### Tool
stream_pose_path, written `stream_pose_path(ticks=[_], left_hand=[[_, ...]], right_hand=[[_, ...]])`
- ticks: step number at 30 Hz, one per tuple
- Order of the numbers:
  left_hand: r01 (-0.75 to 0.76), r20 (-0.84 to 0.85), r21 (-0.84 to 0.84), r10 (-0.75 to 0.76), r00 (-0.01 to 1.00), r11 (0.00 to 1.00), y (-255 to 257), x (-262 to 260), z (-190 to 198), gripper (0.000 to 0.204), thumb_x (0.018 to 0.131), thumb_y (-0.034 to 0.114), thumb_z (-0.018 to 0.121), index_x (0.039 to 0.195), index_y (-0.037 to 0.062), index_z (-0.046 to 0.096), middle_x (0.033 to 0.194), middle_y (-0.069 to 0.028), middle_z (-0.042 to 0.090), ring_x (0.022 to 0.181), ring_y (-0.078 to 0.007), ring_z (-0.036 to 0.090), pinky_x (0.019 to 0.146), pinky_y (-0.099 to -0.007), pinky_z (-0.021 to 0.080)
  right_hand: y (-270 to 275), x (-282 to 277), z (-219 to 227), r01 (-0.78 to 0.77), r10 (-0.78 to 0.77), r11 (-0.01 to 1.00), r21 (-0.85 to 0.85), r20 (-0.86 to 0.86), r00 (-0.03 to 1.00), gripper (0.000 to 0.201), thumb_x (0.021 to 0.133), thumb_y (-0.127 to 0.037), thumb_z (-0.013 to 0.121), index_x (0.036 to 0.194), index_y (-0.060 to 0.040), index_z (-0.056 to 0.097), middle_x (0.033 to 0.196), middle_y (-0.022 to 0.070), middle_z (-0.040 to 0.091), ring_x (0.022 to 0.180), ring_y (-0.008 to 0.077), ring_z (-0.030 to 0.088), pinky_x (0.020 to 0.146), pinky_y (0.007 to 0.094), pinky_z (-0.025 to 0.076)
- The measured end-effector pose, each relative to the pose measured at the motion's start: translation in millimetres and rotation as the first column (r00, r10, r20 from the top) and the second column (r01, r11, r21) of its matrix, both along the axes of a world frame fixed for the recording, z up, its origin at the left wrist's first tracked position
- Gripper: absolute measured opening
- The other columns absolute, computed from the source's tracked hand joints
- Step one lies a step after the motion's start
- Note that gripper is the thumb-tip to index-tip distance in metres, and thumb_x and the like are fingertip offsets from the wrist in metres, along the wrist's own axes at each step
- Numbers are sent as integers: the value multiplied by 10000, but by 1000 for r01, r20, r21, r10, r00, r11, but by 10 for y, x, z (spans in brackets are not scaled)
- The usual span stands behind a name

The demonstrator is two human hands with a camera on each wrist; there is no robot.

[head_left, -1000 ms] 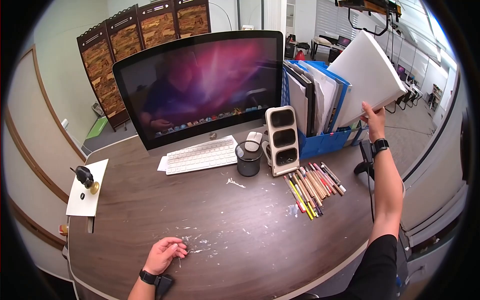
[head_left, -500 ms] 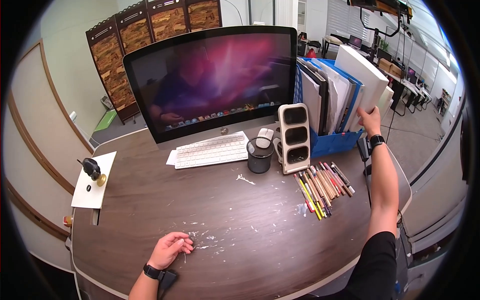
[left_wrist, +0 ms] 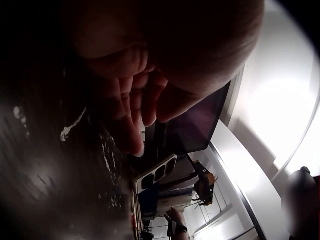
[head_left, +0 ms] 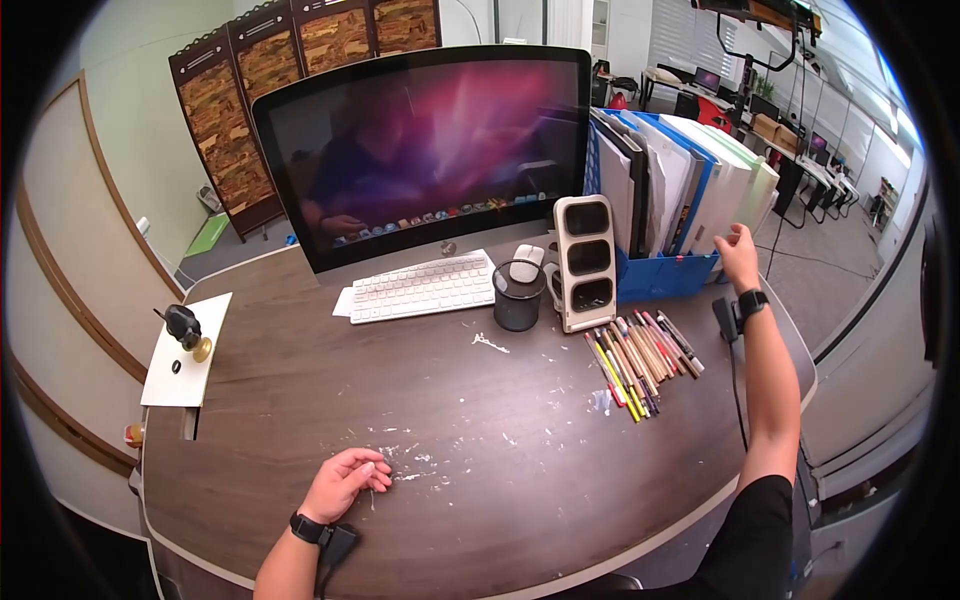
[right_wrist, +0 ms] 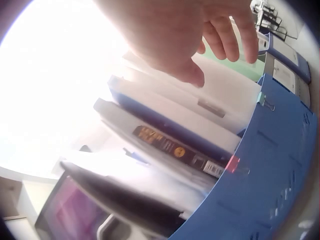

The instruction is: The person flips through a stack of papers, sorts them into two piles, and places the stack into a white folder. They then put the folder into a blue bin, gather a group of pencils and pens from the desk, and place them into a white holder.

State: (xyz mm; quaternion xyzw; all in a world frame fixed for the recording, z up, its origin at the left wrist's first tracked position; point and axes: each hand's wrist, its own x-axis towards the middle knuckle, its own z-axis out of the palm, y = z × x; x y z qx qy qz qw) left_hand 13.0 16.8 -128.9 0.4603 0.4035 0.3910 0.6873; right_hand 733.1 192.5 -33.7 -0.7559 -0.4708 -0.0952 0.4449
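My right hand (head_left: 738, 257) hovers in front of the white file box (head_left: 722, 190) with loosely bent fingers and nothing in them. That box stands upright among folders in the blue file holder (head_left: 665, 278). In the right wrist view, my right hand (right_wrist: 175, 35) is over the tops of the files, thumb and fingers spread apart. A lever file (right_wrist: 165, 145) stands further along the row. My left hand (head_left: 345, 483) rests by the desk's near side, fingers relaxed and holding nothing, beside scattered white scraps (head_left: 410, 462).
Several pens and pencils (head_left: 645, 360) lie before a three-slot beige organizer (head_left: 587, 265). A black mesh cup (head_left: 518, 302), mouse (head_left: 526, 262) and keyboard (head_left: 425, 287) sit below the monitor (head_left: 430, 160). A white board (head_left: 185, 365) bears a small black object at left.
The white file box has gone down from a tilted, raised position into the blue holder. My right hand has let go of it and drawn slightly back. The left hand stays put.
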Motion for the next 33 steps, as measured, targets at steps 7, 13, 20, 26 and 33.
stream_pose_path(ticks=[7,13,20,26,33], left_hand=[[49,-53,10,-48,997,999,35,10,19,207,1004,91,510,1164,-26,569,1050,-145,642,904,-202,663,799,-309,557],[64,-150,64,-54,987,996,4,85,70,214,995,96,528,1171,-19,568,1049,-126,649,902,-171,656,811,-289,549],[375,-605,426,-49,795,823,-46,626,130,496,911,201,674,1340,41,483,1286,-121,544,1096,-195,563,912,-351,484],[659,-832,519,144,536,545,-51,1644,197,820,865,545,642,1503,168,291,1530,-194,258,1419,-442,244,1105,-614,267],[708,-932,350,154,328,613,172,1583,211,904,817,685,589,1519,215,267,1587,-172,142,1470,-423,94,1047,-765,183]], right_hand=[[-911,-1149,-431,-380,433,853,-358,81,898,501,854,-334,702,1257,-66,572,1170,177,638,1109,312,615,954,384,481],[-950,-1467,-752,-215,280,698,-683,-16,960,724,865,-676,491,1451,-254,441,1495,192,370,1422,340,297,1086,660,218],[-1236,-1977,-758,-315,447,660,-682,19,895,696,890,-666,461,1423,-219,485,1489,235,360,1425,355,277,1118,616,169],[-1347,-2760,-956,-230,386,765,-601,143,911,649,903,-615,479,1379,-176,519,1457,236,394,1360,355,357,1077,542,261],[-1215,-3691,-916,-401,572,725,-560,165,803,511,951,-475,485,1283,-94,563,1332,232,507,1155,425,511,935,514,459]])
